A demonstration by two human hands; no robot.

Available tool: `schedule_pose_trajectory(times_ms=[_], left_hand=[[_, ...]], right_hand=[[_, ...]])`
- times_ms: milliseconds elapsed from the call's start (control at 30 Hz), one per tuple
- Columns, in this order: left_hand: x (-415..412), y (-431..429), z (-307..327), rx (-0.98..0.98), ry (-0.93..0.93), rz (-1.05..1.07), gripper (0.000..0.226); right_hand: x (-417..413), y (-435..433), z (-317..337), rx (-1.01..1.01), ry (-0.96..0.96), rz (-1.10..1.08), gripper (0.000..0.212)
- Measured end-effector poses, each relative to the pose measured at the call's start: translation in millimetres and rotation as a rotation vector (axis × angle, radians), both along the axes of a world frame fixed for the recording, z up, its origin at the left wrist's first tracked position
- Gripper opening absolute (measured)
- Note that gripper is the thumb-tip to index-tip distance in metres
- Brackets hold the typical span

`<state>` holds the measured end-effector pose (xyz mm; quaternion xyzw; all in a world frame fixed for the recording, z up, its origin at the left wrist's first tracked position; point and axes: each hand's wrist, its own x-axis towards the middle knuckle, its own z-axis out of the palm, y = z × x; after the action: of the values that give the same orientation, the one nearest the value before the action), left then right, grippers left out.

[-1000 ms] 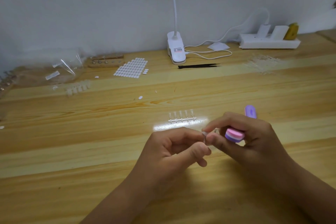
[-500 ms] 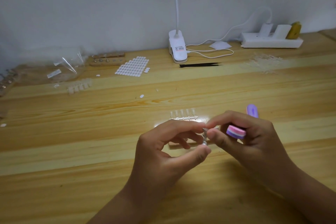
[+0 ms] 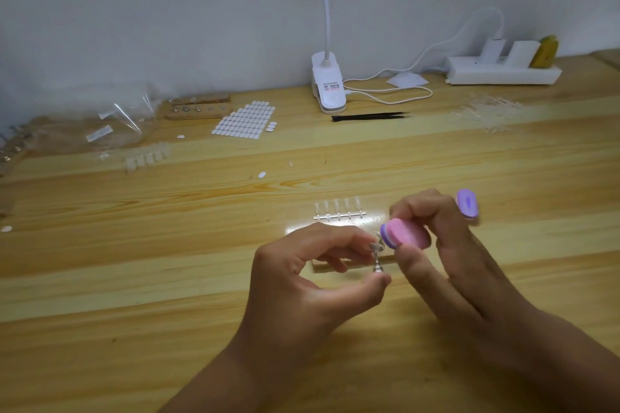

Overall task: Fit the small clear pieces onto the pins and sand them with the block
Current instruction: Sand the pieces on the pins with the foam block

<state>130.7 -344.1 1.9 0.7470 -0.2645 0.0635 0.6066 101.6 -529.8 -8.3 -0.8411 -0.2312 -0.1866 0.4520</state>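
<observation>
Now gripped: 1 pin (image 3: 377,258), 1 block (image 3: 407,233); 5 pcs (image 3: 336,206) nearby.

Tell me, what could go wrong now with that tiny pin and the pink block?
1. The left hand pinches the pin only between fingertip and thumb, so a firm push from the pink block in the right hand might tip it or flick it away.
2. A dropped clear piece could be hard to find on the table, where small white bits lie scattered.

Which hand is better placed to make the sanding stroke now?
The right hand: it grips the sanding block, whose end lies beside the pin. The left hand pinches that pin.
</observation>
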Motion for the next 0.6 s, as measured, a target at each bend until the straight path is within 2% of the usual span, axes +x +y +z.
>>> schedule_pose_trajectory(times_ms=[167,300,433,533,600], left_hand=[[0,0,1,-0.011,-0.002,-0.002,0.029],[0,2,2,-0.019,-0.03,-0.002,0.028],[2,5,2,-0.048,0.016,0.008,0.026],[1,4,2,-0.052,0.012,-0.009,0.027],[1,4,2,-0.059,-0.004,-0.015,0.026]], right_hand=[[7,-1,0,-0.029,-0.209,-0.077,0.024],[10,-10,0,-0.043,-0.204,-0.075,0.026],[15,-13,3,-0.029,-0.23,-0.14,0.027],[10,-2,1,-0.005,-0.284,-0.076,0.025],[9,-5,0,-0.064,-0.312,-0.076,0.025]])
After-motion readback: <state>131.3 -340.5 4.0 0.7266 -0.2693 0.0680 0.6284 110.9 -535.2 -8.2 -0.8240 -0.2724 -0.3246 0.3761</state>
